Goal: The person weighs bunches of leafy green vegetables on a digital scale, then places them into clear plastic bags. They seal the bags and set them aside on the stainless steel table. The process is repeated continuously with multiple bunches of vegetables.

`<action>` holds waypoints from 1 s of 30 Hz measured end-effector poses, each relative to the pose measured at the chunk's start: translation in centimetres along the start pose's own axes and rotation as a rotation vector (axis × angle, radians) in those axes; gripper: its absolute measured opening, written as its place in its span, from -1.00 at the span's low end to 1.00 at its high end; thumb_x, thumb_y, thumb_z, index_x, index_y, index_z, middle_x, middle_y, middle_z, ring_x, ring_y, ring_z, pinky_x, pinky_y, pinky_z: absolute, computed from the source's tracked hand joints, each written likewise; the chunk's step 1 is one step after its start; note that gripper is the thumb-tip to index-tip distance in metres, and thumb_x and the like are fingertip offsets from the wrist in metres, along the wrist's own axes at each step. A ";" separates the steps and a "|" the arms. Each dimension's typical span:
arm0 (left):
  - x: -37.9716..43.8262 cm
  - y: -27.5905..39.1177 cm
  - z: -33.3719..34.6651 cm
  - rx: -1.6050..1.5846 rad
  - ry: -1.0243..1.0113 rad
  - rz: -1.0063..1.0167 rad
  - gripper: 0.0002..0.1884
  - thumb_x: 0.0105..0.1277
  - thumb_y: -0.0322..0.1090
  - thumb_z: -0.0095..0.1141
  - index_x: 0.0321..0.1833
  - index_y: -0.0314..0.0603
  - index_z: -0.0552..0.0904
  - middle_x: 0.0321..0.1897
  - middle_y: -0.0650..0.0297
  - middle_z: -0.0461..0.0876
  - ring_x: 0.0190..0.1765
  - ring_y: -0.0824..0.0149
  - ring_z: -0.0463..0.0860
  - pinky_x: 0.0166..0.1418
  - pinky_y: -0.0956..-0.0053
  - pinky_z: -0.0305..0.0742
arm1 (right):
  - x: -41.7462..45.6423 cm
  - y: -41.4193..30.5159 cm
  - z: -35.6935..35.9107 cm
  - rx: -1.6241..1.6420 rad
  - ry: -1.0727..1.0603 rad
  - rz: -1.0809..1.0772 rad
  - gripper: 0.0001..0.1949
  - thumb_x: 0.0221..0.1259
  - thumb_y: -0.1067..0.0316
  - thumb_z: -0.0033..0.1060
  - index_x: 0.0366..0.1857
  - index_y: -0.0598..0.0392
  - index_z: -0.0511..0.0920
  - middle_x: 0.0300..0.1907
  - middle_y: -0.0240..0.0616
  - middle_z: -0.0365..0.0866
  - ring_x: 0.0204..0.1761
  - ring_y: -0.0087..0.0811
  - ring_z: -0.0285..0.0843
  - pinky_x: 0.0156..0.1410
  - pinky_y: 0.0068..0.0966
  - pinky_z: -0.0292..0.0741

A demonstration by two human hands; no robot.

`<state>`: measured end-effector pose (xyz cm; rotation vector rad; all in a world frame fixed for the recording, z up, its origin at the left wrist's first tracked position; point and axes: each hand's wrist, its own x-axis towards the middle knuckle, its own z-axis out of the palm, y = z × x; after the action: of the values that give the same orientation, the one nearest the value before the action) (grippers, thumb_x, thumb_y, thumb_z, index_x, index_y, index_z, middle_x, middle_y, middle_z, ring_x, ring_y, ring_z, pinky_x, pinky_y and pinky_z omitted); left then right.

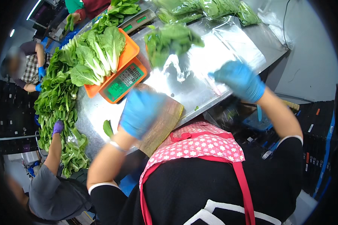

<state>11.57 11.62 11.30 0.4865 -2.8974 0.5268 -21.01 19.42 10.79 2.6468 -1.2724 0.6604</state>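
Note:
My left hand [142, 111], in a blue glove and blurred, is over a brown woven mat [163, 123] at the table's near edge; whether it holds anything is unclear. My right hand [240, 81], also blue-gloved and blurred, is over the near edge of clear plastic bags [239, 45]; its grip cannot be made out. Beyond both hands a blurred bunch of leafy greens [171, 42] lies on the metal table. Left of it, pale-stemmed leafy greens [98, 59] rest on the orange pan of a digital scale [124, 83].
Heaped greens [56, 90] line the table's left side, with co-workers' gloved hands [58, 127] there. Filled vegetable bags [200, 11] lie at the far edge, near a second scale [135, 22]. Stacked black crates [312, 135] stand at right. A loose leaf [108, 128] lies by my left hand.

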 end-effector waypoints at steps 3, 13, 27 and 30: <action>-4.5 6.9 6.9 -0.372 -0.319 0.020 -0.78 0.20 -0.28 0.16 -0.10 -0.07 0.60 -0.52 0.20 0.53 -0.44 0.22 0.52 -0.34 0.32 0.40 | -7.7 -3.2 8.2 -0.082 -0.147 0.056 -0.67 0.01 0.35 0.21 -0.06 0.02 0.64 -0.12 -0.37 0.61 -0.06 -0.32 0.52 0.07 -0.40 0.42; -1.4 8.5 9.9 -1.104 -0.406 -1.081 -0.40 0.15 0.15 0.27 -0.18 -0.43 0.59 -0.30 0.04 0.68 -0.27 0.28 0.62 -0.16 0.38 0.51 | -5.3 -7.7 9.2 0.109 0.118 0.424 -0.88 0.10 0.27 0.33 -0.30 -0.03 0.67 -0.58 -0.30 0.48 -0.49 -0.25 0.45 -0.31 -0.32 0.32; 1.4 10.1 6.9 -0.706 -0.475 -0.866 -0.36 0.17 0.30 0.10 -0.40 -0.33 0.59 -0.42 -0.11 0.66 -0.31 -0.11 0.66 -0.21 0.18 0.54 | -2.4 -10.8 10.6 0.418 0.316 0.655 -0.79 0.04 0.46 0.31 -0.21 -0.06 0.69 -0.52 -0.29 0.58 -0.49 -0.24 0.51 -0.33 -0.35 0.43; 0.6 10.3 10.2 -0.646 -0.527 -0.830 -0.37 0.19 0.28 0.08 -0.43 -0.33 0.58 -0.44 -0.11 0.66 -0.34 -0.10 0.67 -0.25 0.15 0.54 | -3.1 -10.8 9.6 0.286 0.243 0.596 -0.80 0.04 0.48 0.29 -0.22 0.00 0.69 -0.55 -0.25 0.59 -0.51 -0.20 0.53 -0.35 -0.33 0.46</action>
<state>6.55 16.88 -1.23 1.7403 -2.6564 -0.7164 -11.23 25.65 1.62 2.2564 -2.0260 1.2807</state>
